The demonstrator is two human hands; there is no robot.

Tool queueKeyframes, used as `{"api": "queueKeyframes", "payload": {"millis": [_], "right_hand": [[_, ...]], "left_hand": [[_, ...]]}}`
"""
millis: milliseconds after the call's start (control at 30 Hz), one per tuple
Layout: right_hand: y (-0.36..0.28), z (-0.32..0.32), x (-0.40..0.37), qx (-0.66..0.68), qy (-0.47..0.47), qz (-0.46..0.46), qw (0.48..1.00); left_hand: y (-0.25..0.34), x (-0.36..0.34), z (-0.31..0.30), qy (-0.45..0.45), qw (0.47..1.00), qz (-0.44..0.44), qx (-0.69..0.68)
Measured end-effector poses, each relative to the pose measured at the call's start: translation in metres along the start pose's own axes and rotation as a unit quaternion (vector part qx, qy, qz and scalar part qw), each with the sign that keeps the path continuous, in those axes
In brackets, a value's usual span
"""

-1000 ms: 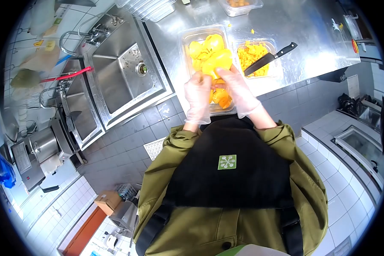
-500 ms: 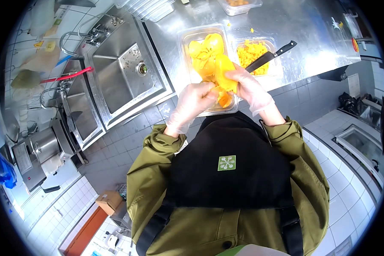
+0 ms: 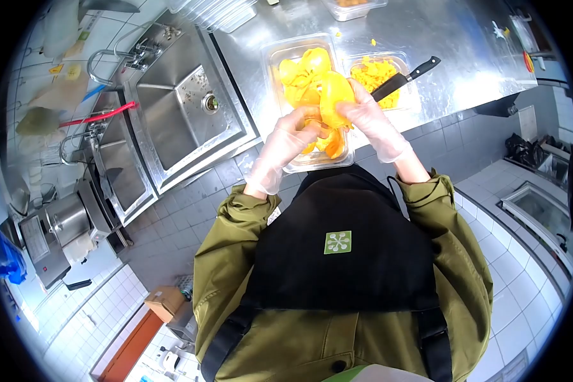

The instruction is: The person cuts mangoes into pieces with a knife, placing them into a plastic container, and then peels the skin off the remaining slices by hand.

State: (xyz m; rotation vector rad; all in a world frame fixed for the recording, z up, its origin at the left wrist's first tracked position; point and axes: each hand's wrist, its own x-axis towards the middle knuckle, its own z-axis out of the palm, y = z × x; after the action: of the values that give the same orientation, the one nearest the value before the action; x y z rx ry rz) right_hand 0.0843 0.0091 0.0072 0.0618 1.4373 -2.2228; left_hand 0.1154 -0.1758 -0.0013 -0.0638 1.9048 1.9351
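Note:
My right hand (image 3: 370, 121), in a clear glove, grips a yellow mango (image 3: 336, 92) over a clear plastic container (image 3: 271, 79). The gloved left hand (image 3: 291, 141) has its fingers pinched at the mango's lower left side, on what looks like a strip of mango peel; the fingertips partly hide it. Beneath both hands, the container holds more whole yellow mangoes (image 3: 304, 67) and orange pieces of peel (image 3: 332, 145). Just right of it, a second clear container (image 3: 409, 62) holds diced mango (image 3: 372, 73). A black-handled knife (image 3: 404, 79) lies across that container.
A double steel sink (image 3: 172, 121) with taps stands at the left of the steel counter (image 3: 452, 51). Stacked clear containers (image 3: 219, 11) sit at the back left. Another filled container (image 3: 355, 9) is at the far edge. Small yellow bits lie on the counter.
The mango has shifted slightly up and turned more upright in my right hand. My left hand has moved up a little, staying against its lower side.

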Motion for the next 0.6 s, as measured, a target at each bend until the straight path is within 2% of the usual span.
{"api": "queueKeyframes", "payload": {"millis": [100, 167, 267, 300, 467, 567, 600], "right_hand": [[0.015, -0.001, 0.007, -0.056, 0.005, -0.022, 0.998], [0.025, -0.003, 0.012, -0.127, 0.023, -0.038, 0.991], [0.027, 0.000, 0.013, -0.144, 0.015, -0.043, 0.988], [0.028, 0.001, 0.013, -0.140, 0.015, -0.041, 0.989], [0.023, 0.001, 0.011, -0.073, 0.011, -0.012, 0.997], [0.015, -0.005, 0.011, -0.002, -0.008, 0.050, 0.999], [0.014, -0.009, 0.011, 0.051, -0.045, 0.064, 0.996]], "left_hand": [[-0.015, 0.010, -0.003, 0.014, 0.996, -0.022, 0.091], [-0.016, 0.011, -0.001, 0.034, 0.995, -0.036, 0.084], [-0.008, 0.011, 0.000, 0.045, 0.986, -0.036, 0.154], [-0.003, 0.010, 0.001, 0.046, 0.980, -0.032, 0.190], [0.001, 0.010, 0.005, 0.057, 0.979, -0.031, 0.195], [0.005, 0.008, 0.006, 0.043, 0.979, -0.029, 0.200], [0.007, 0.007, 0.006, 0.038, 0.978, -0.031, 0.202]]}}
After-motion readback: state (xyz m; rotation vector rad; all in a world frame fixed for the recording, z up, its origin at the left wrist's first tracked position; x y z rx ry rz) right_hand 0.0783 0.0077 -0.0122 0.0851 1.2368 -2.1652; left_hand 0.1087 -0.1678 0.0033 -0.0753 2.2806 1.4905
